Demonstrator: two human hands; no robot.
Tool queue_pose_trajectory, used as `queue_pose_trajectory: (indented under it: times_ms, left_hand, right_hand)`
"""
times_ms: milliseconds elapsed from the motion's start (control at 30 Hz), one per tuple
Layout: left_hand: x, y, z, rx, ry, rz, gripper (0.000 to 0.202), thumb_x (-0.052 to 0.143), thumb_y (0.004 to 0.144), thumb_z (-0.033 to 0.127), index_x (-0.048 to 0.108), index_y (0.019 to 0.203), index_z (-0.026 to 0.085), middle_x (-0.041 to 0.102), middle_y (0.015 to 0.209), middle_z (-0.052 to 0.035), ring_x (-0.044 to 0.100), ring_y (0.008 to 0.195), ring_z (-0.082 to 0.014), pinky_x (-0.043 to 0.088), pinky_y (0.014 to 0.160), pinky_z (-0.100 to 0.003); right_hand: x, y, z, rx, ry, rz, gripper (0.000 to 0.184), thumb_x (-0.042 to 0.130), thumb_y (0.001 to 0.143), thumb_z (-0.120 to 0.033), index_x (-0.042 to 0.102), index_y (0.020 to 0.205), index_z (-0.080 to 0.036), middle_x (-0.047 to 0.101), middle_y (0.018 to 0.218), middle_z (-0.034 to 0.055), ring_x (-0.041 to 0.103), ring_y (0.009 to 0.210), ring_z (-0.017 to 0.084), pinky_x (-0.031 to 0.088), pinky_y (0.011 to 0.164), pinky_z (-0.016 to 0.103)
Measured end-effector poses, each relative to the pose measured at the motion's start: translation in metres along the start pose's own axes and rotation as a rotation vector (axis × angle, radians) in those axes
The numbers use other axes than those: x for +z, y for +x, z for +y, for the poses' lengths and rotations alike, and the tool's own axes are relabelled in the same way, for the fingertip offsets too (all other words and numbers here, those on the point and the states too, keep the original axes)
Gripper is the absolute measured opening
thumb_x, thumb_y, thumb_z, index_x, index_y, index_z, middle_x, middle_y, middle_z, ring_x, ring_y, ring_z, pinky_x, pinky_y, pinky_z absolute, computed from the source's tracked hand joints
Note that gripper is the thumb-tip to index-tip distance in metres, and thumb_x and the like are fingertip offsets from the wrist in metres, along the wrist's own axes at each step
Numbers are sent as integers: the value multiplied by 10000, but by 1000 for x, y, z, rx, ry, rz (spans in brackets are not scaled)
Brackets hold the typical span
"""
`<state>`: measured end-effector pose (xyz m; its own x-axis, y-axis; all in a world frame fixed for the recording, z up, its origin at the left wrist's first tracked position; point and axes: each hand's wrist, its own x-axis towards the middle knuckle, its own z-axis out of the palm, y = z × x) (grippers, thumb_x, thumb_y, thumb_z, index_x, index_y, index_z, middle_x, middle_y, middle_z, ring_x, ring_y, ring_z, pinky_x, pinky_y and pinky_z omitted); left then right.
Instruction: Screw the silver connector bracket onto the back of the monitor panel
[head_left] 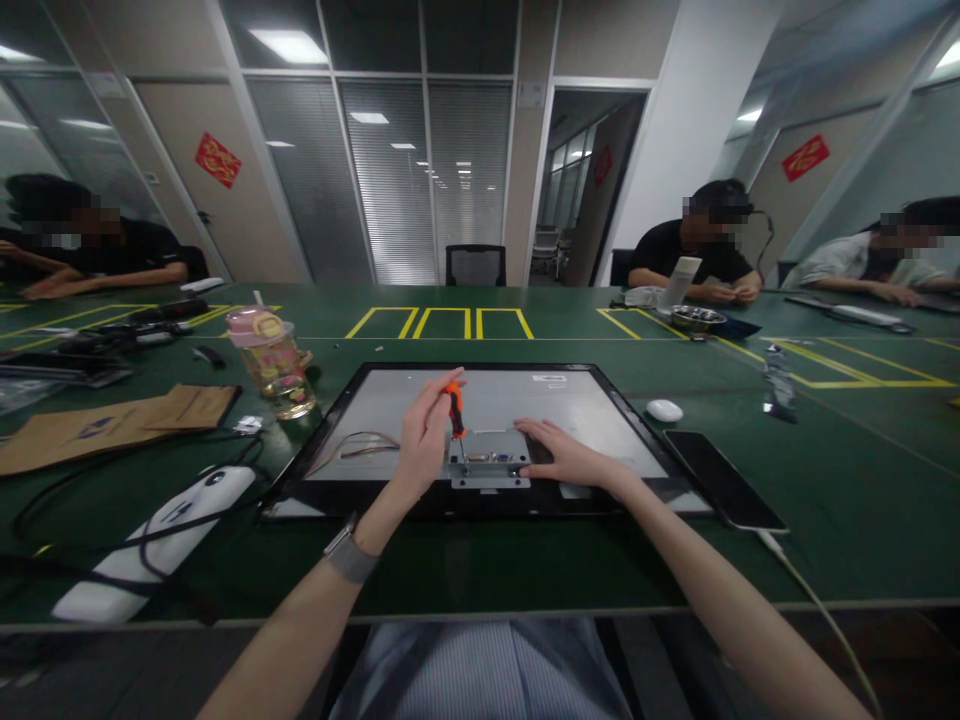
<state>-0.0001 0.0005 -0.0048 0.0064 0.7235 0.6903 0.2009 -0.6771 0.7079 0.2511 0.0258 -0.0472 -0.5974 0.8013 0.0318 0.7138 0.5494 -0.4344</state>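
Note:
A flat monitor panel (585, 400) lies face down on the green table, its grey metal back up. My left hand (424, 435) is closed round an orange-handled screwdriver (455, 408), held upright with its tip on the small metal connector plate (487, 468) at the panel's near edge. My right hand (562, 455) lies flat with fingers stretched out on the panel, just right of that plate. Thin coloured wires (352, 445) run across the panel's left part.
A pink-lidded bottle (271, 362) stands left of the panel. A black phone (721, 478) with a white cable and a white earbud case (664, 410) lie to the right. Brown envelopes (112, 420), black cables and a white device (150, 545) sit left. Other people sit at the far side.

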Motion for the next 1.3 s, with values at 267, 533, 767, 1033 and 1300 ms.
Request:
queue_pose_trajectory:
  times_ms: [267, 533, 767, 1033, 1300]
  left_hand:
    - [2, 1, -5, 23, 47, 45, 264, 598, 844, 283, 637, 1098, 224, 591, 956, -37, 563, 860, -149, 469, 839, -305]
    - [0, 1, 2, -37, -41, -3, 321, 404, 948, 274, 567, 1217, 216, 652, 1085, -68, 592, 1014, -162, 432, 944, -329]
    - [1, 1, -4, 44, 74, 80, 237, 589, 854, 279, 654, 1073, 217, 592, 980, -45, 562, 869, -146, 468, 837, -295]
    - [0, 0, 1, -46, -9, 66, 333, 401, 950, 288, 582, 1224, 231, 613, 1218, -63, 558, 1143, -183, 378, 1044, -359]
    - [2, 1, -5, 41, 45, 57, 239, 615, 834, 280, 652, 1062, 218, 599, 954, -43, 576, 851, -148, 482, 828, -300]
  right_hand:
    - [1, 0, 2, -4, 17, 3, 840, 553, 777, -649, 297, 1452, -218, 329, 1517, 110, 284, 1406, 263, 121, 1183, 472]
    - [2, 0, 2, -17, 10, 15, 823, 552, 787, -634, 308, 1446, -205, 351, 1504, 121, 294, 1401, 271, 136, 1181, 474]
    - [2, 0, 2, -10, 12, 12, 828, 550, 787, -638, 304, 1448, -202, 341, 1509, 120, 287, 1405, 261, 132, 1183, 472]
    - [0, -1, 1, -16, 21, 10, 837, 542, 788, -646, 293, 1454, -205, 335, 1513, 113, 278, 1408, 259, 121, 1185, 468]
    - [3, 1, 5, -15, 26, 10, 834, 559, 777, -643, 293, 1453, -234, 336, 1514, 104, 278, 1408, 260, 125, 1182, 478]
